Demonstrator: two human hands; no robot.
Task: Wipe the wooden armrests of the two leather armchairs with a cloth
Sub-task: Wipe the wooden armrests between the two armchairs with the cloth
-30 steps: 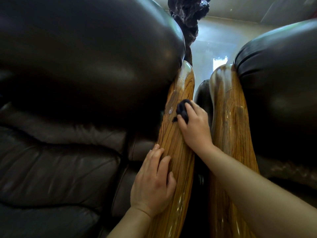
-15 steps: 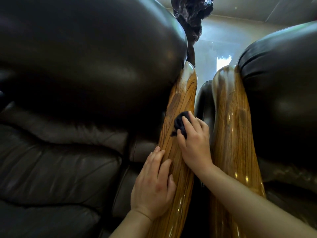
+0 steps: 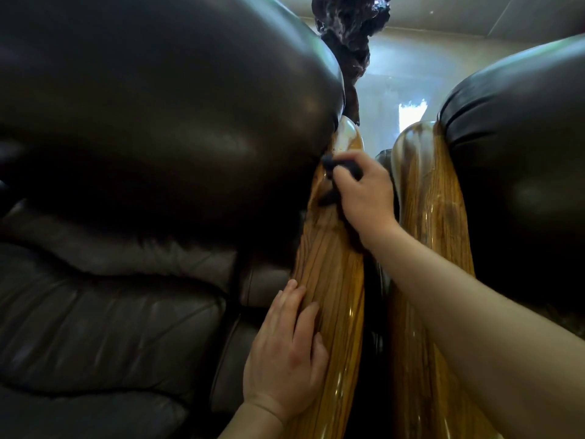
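**Wiping reaches the far end of the left chair's armrest**

Since a second ago the right hand [image 3: 364, 198] has slid the dark cloth [image 3: 332, 172] farther up the left armrest [image 3: 329, 280], from its middle to just short of the rounded far tip beside the left armchair [image 3: 158, 128]. That hand is closed on the bunched cloth, pressing it to the wood. The left hand [image 3: 285, 353] has stayed flat on the near part of the same armrest, fingers spread and holding nothing, apparently to steady the person.

The step in hand looks like the wipe of this first armrest, nearly at its far end. Next, I judge, the cloth needs to round the tip, then cross the narrow gap to the right armrest [image 3: 427, 248] of the right armchair [image 3: 522, 160], which shows no hand on it.

No brand, label or writing is readable anywhere.
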